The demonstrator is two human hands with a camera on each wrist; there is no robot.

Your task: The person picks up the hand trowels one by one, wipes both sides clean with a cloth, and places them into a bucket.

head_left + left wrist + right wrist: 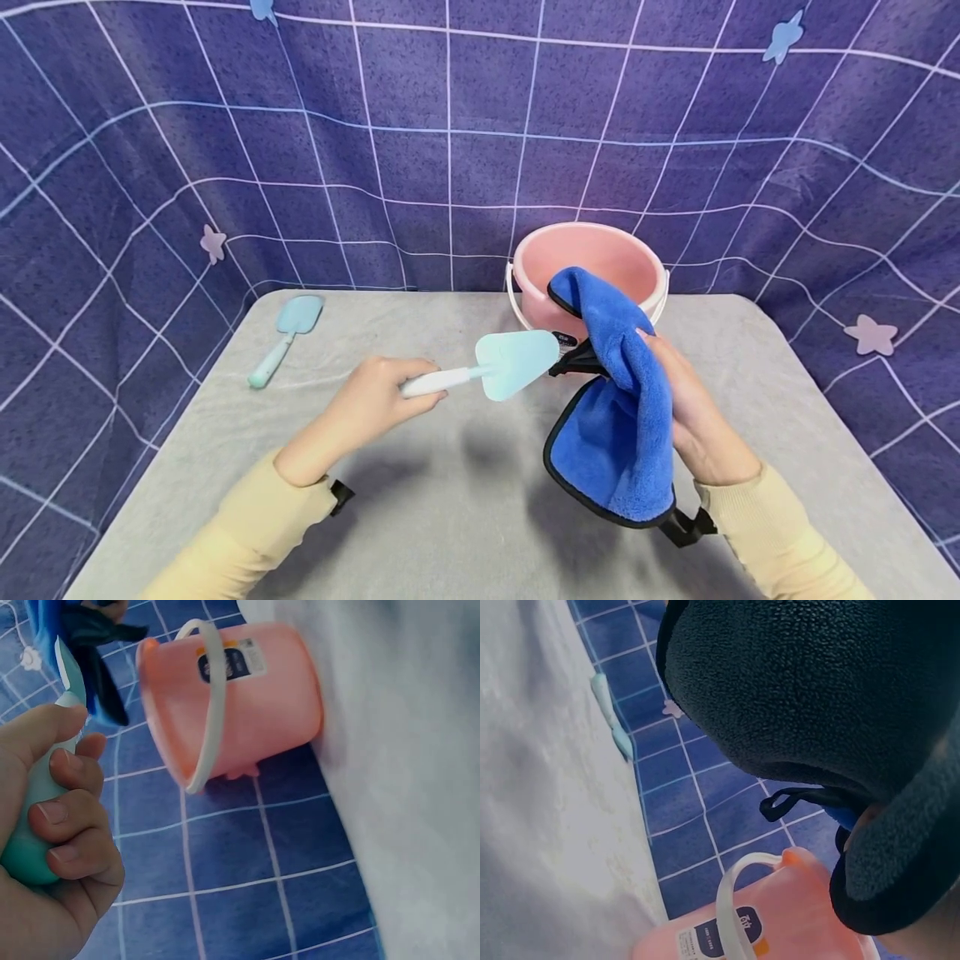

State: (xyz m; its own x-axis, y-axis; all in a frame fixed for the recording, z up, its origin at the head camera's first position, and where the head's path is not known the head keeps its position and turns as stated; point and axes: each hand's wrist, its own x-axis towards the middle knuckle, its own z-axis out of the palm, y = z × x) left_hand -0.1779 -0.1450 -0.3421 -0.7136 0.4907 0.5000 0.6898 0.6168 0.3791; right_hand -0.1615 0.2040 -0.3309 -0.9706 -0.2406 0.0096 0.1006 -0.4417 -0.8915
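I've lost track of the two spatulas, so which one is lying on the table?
The loose spatula near the table's far left corner. It lies there untouched, whereas the other spatula is gripped in the left hand, raised above the table.

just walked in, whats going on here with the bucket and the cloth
A person is holding a light blue spatula by its handle in the left hand and a blue cloth in the right hand, both above the table. The spatula's blade points toward the cloth; whether they touch is hard to tell. The pink bucket stands upright behind the cloth, at the back of the table. A similar spatula lies at the table's far left, in neither hand.
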